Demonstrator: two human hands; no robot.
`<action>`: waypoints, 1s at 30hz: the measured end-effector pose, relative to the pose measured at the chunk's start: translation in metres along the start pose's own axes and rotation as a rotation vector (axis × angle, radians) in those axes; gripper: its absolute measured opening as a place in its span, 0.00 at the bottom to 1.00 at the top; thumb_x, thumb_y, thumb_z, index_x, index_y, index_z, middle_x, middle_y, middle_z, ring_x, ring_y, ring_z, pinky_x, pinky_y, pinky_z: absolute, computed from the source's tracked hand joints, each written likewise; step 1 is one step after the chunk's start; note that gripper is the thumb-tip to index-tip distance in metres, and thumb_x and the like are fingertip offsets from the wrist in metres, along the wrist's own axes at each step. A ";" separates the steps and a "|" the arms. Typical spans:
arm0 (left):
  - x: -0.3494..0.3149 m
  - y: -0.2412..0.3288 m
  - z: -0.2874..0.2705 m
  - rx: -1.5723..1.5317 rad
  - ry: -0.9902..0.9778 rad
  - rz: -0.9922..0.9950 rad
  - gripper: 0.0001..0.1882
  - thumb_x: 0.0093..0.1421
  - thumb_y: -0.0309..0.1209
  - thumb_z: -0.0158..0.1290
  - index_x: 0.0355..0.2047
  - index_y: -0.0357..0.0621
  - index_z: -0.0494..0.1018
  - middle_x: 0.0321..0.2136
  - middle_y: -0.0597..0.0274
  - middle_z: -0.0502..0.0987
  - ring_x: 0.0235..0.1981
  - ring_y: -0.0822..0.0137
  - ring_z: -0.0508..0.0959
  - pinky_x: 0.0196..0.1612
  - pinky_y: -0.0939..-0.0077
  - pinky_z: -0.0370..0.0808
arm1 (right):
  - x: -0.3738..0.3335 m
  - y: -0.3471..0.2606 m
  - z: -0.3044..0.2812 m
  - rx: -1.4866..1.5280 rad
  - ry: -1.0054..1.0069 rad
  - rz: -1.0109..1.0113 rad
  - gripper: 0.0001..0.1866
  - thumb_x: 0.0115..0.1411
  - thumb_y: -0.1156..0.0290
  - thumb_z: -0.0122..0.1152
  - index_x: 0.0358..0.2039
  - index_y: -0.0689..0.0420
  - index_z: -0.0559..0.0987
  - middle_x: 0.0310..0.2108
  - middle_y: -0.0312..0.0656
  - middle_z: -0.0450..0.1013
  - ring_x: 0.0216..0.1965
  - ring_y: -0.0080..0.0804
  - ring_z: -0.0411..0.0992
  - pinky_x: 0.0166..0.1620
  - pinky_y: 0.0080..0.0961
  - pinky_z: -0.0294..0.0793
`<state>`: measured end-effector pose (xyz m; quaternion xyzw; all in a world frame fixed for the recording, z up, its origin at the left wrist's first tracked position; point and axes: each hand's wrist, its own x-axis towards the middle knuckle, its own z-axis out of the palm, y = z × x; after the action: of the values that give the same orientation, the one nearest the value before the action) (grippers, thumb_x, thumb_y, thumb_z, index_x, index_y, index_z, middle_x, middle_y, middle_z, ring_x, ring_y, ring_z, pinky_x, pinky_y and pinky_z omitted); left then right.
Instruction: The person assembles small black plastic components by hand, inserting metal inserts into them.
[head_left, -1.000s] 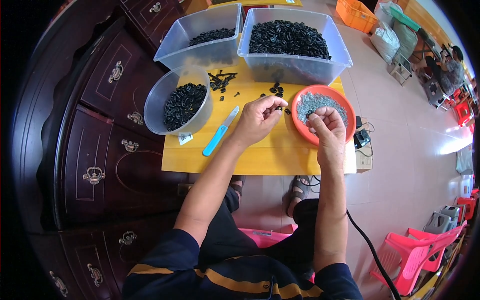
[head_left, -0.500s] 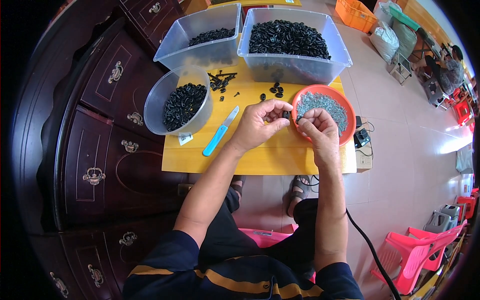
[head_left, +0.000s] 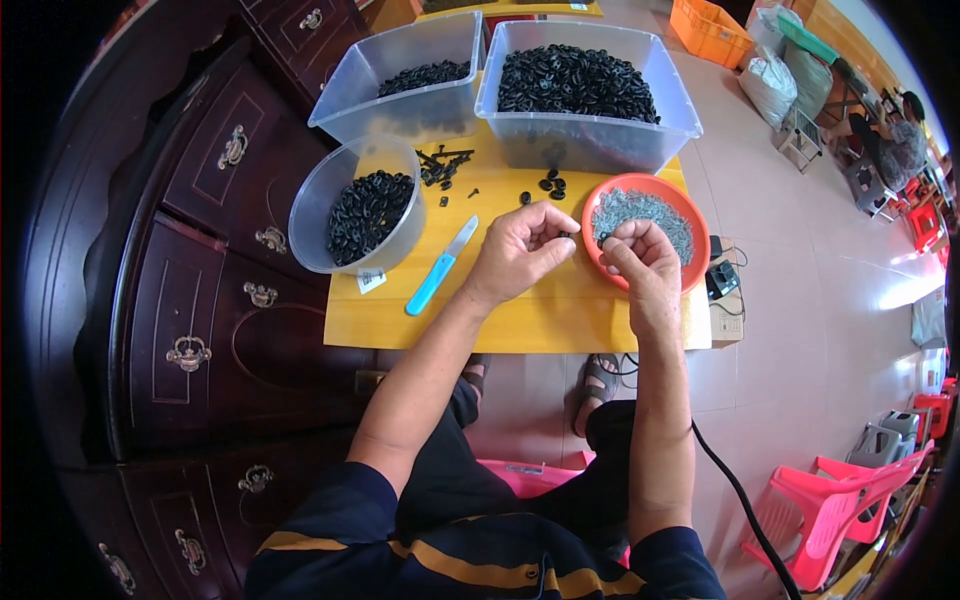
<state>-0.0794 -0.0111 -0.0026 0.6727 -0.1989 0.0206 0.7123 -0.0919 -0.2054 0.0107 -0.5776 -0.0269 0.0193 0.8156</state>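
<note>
My left hand (head_left: 522, 252) is closed in a pinch on a small black plastic piece (head_left: 566, 235), mostly covered by the fingertips. Opposite it, my right hand (head_left: 645, 265) pinches another small black piece (head_left: 603, 240) over the rim of an orange-red bowl (head_left: 703, 238). Small silvery screws (head_left: 650, 212) fill that bowl. A gap separates the two hands. Several loose oval black pieces (head_left: 546, 185) lie just beyond my left hand. To its left rests a knife with a blue handle (head_left: 432, 285), blade pointing away from me.
At the back stand two clear bins (head_left: 590, 135) (head_left: 395, 112) of black pieces. A round clear tub (head_left: 405, 235) with more sits at the left, beside black bolts (head_left: 440, 165) on the yellow tabletop (head_left: 500, 325). Dark drawers (head_left: 180, 300) border the left; a person (head_left: 900, 145) sits far right.
My left fingers have turned slightly, so less of their black piece shows. Both hands remain in nearly the same place, each still pinching its piece.
</note>
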 end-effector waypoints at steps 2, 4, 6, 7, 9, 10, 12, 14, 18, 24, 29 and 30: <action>-0.001 0.001 -0.004 0.017 0.012 -0.040 0.07 0.61 0.22 0.55 0.40 0.39 0.75 0.29 0.71 0.75 0.29 0.83 0.73 0.32 0.87 0.72 | 0.000 -0.001 0.000 0.011 0.025 -0.002 0.06 0.59 0.80 0.62 0.36 0.58 0.74 0.31 0.31 0.73 0.31 0.16 0.71 0.38 0.14 0.71; -0.001 0.004 -0.004 0.035 0.026 -0.080 0.07 0.62 0.23 0.55 0.41 0.39 0.75 0.29 0.69 0.76 0.30 0.81 0.74 0.33 0.85 0.73 | 0.001 0.000 -0.002 0.018 0.027 -0.010 0.06 0.59 0.81 0.62 0.36 0.58 0.74 0.31 0.31 0.73 0.31 0.16 0.71 0.38 0.15 0.71; 0.000 0.007 -0.001 -0.082 0.113 -0.076 0.07 0.63 0.25 0.55 0.41 0.39 0.75 0.28 0.67 0.77 0.29 0.79 0.75 0.32 0.83 0.74 | 0.001 0.002 -0.004 0.024 0.028 -0.017 0.07 0.59 0.81 0.61 0.36 0.58 0.75 0.31 0.31 0.73 0.32 0.17 0.72 0.38 0.15 0.72; 0.000 0.009 -0.001 -0.082 0.113 -0.076 0.07 0.63 0.25 0.55 0.41 0.39 0.75 0.28 0.67 0.77 0.29 0.79 0.75 0.32 0.83 0.74 | 0.002 0.003 -0.005 0.020 0.031 -0.019 0.07 0.59 0.81 0.61 0.36 0.58 0.75 0.32 0.31 0.73 0.32 0.17 0.72 0.38 0.15 0.72; 0.001 0.011 0.000 -0.114 0.074 -0.083 0.07 0.63 0.24 0.55 0.42 0.39 0.75 0.29 0.70 0.76 0.27 0.82 0.73 0.31 0.85 0.74 | 0.002 0.003 -0.005 0.015 0.032 -0.020 0.07 0.59 0.81 0.61 0.36 0.58 0.75 0.32 0.31 0.73 0.32 0.17 0.72 0.39 0.16 0.73; 0.002 0.010 0.001 -0.113 0.075 -0.083 0.07 0.63 0.24 0.55 0.42 0.39 0.75 0.29 0.70 0.76 0.27 0.82 0.73 0.31 0.85 0.74 | 0.002 0.002 -0.005 0.018 0.036 -0.021 0.07 0.59 0.82 0.61 0.36 0.58 0.75 0.32 0.31 0.73 0.32 0.17 0.72 0.39 0.16 0.73; 0.004 0.010 0.004 -0.127 0.081 -0.050 0.06 0.64 0.26 0.56 0.42 0.39 0.75 0.29 0.69 0.76 0.27 0.82 0.73 0.30 0.85 0.75 | 0.002 0.002 -0.005 0.021 0.040 -0.023 0.07 0.59 0.82 0.61 0.36 0.58 0.75 0.32 0.31 0.73 0.32 0.17 0.73 0.40 0.16 0.73; 0.004 0.010 0.005 -0.118 0.082 -0.058 0.06 0.65 0.27 0.56 0.41 0.40 0.75 0.28 0.69 0.76 0.26 0.82 0.73 0.29 0.85 0.74 | 0.002 0.001 -0.006 0.018 0.043 -0.019 0.07 0.59 0.82 0.61 0.36 0.58 0.75 0.32 0.31 0.73 0.32 0.18 0.73 0.40 0.16 0.74; 0.001 0.005 -0.003 -0.081 0.094 -0.154 0.08 0.65 0.29 0.55 0.42 0.40 0.76 0.26 0.67 0.77 0.23 0.79 0.74 0.28 0.84 0.72 | 0.001 0.001 -0.002 0.024 0.040 -0.020 0.07 0.59 0.81 0.61 0.36 0.58 0.75 0.31 0.31 0.73 0.32 0.17 0.72 0.39 0.16 0.73; 0.001 0.005 0.001 -0.121 0.104 -0.167 0.06 0.66 0.28 0.53 0.40 0.40 0.75 0.25 0.69 0.76 0.22 0.81 0.72 0.26 0.86 0.71 | 0.000 0.003 -0.002 0.032 0.015 -0.021 0.07 0.59 0.81 0.62 0.36 0.58 0.74 0.31 0.30 0.73 0.31 0.16 0.71 0.37 0.15 0.71; 0.000 0.011 0.007 -0.070 0.108 -0.116 0.07 0.63 0.22 0.54 0.43 0.39 0.74 0.26 0.69 0.76 0.23 0.82 0.73 0.28 0.86 0.72 | 0.002 0.007 -0.001 0.040 -0.004 -0.007 0.06 0.59 0.81 0.61 0.36 0.57 0.75 0.30 0.30 0.73 0.30 0.15 0.70 0.36 0.14 0.69; 0.000 0.010 0.007 -0.056 0.085 -0.093 0.09 0.62 0.21 0.54 0.44 0.38 0.74 0.27 0.69 0.76 0.24 0.82 0.73 0.29 0.86 0.73 | 0.002 0.007 -0.001 0.040 -0.003 -0.007 0.06 0.59 0.81 0.61 0.36 0.57 0.75 0.30 0.30 0.73 0.30 0.15 0.70 0.36 0.14 0.69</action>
<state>-0.0842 -0.0172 0.0070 0.6594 -0.1374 0.0106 0.7391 -0.0903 -0.2038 0.0037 -0.5609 -0.0298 0.0179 0.8272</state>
